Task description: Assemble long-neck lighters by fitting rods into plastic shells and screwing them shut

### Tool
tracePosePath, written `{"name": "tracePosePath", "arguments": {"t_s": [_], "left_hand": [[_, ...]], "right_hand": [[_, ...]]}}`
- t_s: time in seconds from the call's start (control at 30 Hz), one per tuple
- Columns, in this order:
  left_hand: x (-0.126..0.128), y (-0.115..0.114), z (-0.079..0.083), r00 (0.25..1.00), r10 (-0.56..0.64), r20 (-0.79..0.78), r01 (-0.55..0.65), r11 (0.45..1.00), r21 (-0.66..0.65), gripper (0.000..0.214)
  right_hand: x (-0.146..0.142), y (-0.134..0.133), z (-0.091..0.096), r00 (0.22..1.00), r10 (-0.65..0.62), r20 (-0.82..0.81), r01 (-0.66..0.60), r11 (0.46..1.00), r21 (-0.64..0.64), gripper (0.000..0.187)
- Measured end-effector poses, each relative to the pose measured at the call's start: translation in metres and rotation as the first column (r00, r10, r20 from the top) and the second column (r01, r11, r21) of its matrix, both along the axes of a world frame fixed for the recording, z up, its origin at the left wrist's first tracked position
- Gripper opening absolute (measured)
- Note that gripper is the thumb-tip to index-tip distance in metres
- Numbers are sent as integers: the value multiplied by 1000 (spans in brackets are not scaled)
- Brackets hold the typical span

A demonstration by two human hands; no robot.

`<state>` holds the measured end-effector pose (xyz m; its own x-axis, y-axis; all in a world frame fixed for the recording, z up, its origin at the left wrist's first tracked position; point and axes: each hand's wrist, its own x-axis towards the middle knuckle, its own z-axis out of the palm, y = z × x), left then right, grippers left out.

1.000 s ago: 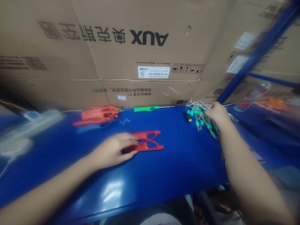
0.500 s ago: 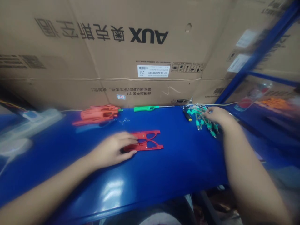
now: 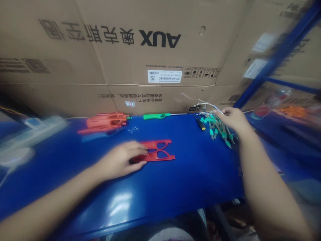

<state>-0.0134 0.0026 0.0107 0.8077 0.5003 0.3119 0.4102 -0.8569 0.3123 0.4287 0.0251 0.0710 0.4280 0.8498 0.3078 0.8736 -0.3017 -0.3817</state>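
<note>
My left hand (image 3: 120,160) rests on the left end of two flat red plastic shells (image 3: 157,151) lying side by side on the blue table (image 3: 175,180); its fingers curl over them. My right hand (image 3: 232,118) is at the back right, pinched on a thin metal tube with a white wire (image 3: 209,104), lifted just above a pile of several green-tipped tubes (image 3: 218,129).
A stack of red shells (image 3: 105,122) lies at the back left. A green lighter wand (image 3: 156,116) and a dark screwdriver (image 3: 200,124) lie along the cardboard boxes (image 3: 150,60). A white power strip (image 3: 37,129) is at far left. A blue rack post (image 3: 273,57) stands to the right.
My right hand has risen from the pile of green-tipped tubes, pulling one tube with its white wire up and leftward. The left hand has stayed on the red shells.
</note>
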Motion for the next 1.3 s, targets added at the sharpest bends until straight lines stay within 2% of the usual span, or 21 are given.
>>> {"name": "tracePosePath", "arguments": {"t_s": [0.07, 0.13, 0.23, 0.37, 0.43, 0.53, 0.7, 0.77, 1.07, 1.3], "left_hand": [[-1, -1, 3, 1000, -9, -5, 10, 1000, 6, 26], [-3, -1, 6, 1000, -16, -21, 16, 1000, 10, 26], [-8, 0, 12, 998, -8, -63, 9, 1000, 20, 26], [-11, 1, 16, 994, 7, -113, 0, 998, 65, 24], [-10, -1, 16, 993, 23, -112, -12, 995, 98, 28], [-6, -4, 14, 996, 77, -45, -71, 992, 108, 40], [0, -7, 7, 984, 153, 92, -159, 986, 58, 31], [0, -5, 4, 978, 165, 128, -172, 984, 52, 26], [-2, -4, 0, 962, 182, 202, -193, 980, 35, 11], [-2, -7, 0, 964, 171, 203, -184, 982, 47, 13]], "right_hand": [[-8, -4, 0, 992, 123, 5, -123, 992, 17, 43], [-17, -6, -1, 958, 286, 5, -286, 958, 11, 43], [-37, -6, -6, 867, 498, -18, -498, 867, -25, 38], [-70, -8, -16, 727, 686, -37, -686, 727, 1, 25], [-88, -13, -21, 654, 753, -66, -756, 654, -25, 23], [-113, -22, -27, 588, 798, -133, -809, 582, -83, 23], [-137, -34, -33, 465, 861, -205, -885, 454, -99, 25], [-139, -36, -33, 446, 870, -207, -895, 432, -113, 25], [-134, -34, -32, 436, 886, -158, -897, 414, -153, 24], [-136, -36, -31, 417, 904, -96, -893, 388, -227, 26]]}}
